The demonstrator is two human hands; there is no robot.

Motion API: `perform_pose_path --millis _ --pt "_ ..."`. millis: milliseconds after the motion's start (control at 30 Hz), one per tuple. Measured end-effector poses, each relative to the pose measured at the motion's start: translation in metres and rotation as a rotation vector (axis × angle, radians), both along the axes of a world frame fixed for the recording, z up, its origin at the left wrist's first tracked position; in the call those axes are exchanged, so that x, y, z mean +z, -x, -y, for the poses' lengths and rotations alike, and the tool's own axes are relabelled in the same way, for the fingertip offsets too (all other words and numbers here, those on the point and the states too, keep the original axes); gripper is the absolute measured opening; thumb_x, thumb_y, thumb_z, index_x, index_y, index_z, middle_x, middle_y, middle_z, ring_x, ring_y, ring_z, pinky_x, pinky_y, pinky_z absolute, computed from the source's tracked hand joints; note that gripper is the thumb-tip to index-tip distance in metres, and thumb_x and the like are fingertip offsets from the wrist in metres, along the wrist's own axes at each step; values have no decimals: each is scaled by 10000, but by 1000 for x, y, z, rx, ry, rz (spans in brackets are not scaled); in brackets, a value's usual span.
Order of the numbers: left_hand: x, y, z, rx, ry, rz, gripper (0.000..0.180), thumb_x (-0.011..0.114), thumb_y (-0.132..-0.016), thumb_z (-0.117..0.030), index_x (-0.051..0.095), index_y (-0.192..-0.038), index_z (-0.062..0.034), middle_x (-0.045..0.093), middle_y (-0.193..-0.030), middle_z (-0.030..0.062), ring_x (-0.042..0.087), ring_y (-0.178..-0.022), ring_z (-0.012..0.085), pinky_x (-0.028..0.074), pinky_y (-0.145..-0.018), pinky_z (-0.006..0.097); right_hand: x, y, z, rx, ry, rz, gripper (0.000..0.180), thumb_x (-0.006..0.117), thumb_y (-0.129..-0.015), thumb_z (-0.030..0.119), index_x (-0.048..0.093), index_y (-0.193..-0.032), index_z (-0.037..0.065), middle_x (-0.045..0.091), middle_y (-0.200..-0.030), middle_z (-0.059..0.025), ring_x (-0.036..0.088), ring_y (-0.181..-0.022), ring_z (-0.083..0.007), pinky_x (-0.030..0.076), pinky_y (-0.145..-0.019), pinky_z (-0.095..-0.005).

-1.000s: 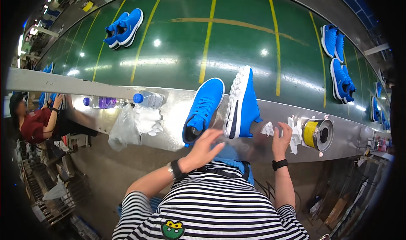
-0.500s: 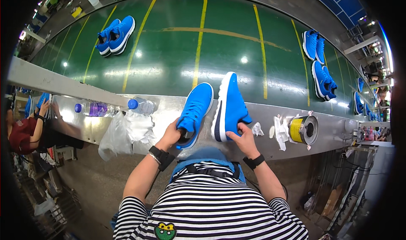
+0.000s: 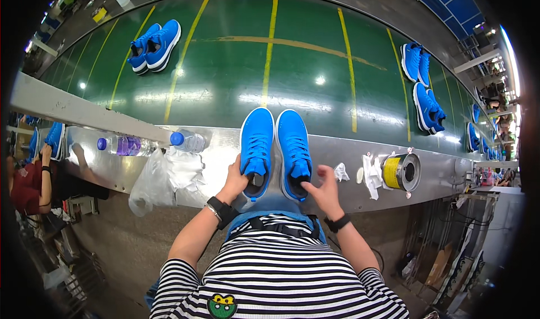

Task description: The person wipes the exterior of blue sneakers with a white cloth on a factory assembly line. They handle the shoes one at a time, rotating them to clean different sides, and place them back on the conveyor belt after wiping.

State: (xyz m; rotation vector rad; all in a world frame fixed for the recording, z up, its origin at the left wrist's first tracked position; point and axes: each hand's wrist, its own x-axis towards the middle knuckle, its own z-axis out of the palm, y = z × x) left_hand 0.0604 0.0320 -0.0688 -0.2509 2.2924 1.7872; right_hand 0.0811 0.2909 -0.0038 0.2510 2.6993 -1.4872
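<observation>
2 blue shoes (image 3: 257, 142): L hand (image 3: 234, 179) curled @ heel (image 3: 253, 197), R hand (image 3: 323, 191) half-open @ collar (image 3: 296, 179).

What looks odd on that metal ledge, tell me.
Torn, crumpled white scraps lie loose on the metal ledge, just left of the yellow-banded tin; they look like stray litter. The two nearest blue shoes stand upright, neatly paired; no spill shows.

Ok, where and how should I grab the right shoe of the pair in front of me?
Probably best to pinch the right shoe by its heel, coming from your side: its toe points away toward the green belt, and the heel opening lies nearest you, by your right hand.
</observation>
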Motion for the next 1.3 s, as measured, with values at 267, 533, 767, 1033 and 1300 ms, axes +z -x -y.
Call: perform_pose_path --millis 267,533,767,1033,1300 --pt "29 -7 17 144 -679 600 256 521 -702 43 594 -943 -8 617 -862 99 599 -719 187 503 -664 298 -37 18 -10 -113 956 557 405 450 -746 -56 497 -1141 15 582 -1036 -84 576 -925 -186 462 -810 -324" --pt "47 -17 15 148 -655 602 246 517 -753 27 583 -990 12 628 -888 109 617 -753 193 517 -681 300 -28 5 -26 -102 1063 621 340 503 -796 -32 504 -1133 12 595 -1020 -95 608 -863 -193 512 -727 -303" --pt "43 -17 14 185 -750 601 272 531 -723 40 581 -988 2 621 -883 106 610 -751 189 519 -675 285 -22 -1 -29 -129 1042 630 330 506 -797 -32 507 -1126 0 594 -1020 -105 606 -862 -196 508 -732 -308" --pt "44 -16 18 105 -783 591 433 544 -718 64 509 -1143 -11 590 -1043 107 583 -922 212 478 -842 332 -39 -7 -37 24 954 584 467 535 -849 75 381 -1289 47 477 -1245 -125 512 -1086 -239 422 -929 -365" --pt "38 -17 33 153 -737 542 447 561 -795 -64 449 -1227 -34 540 -1143 92 537 -1004 190 427 -900 320 -13 3 -37 21 787 435 429 476 -902 262 411 -1273 57 504 -1210 -89 504 -1085 -191 404 -925 -320"
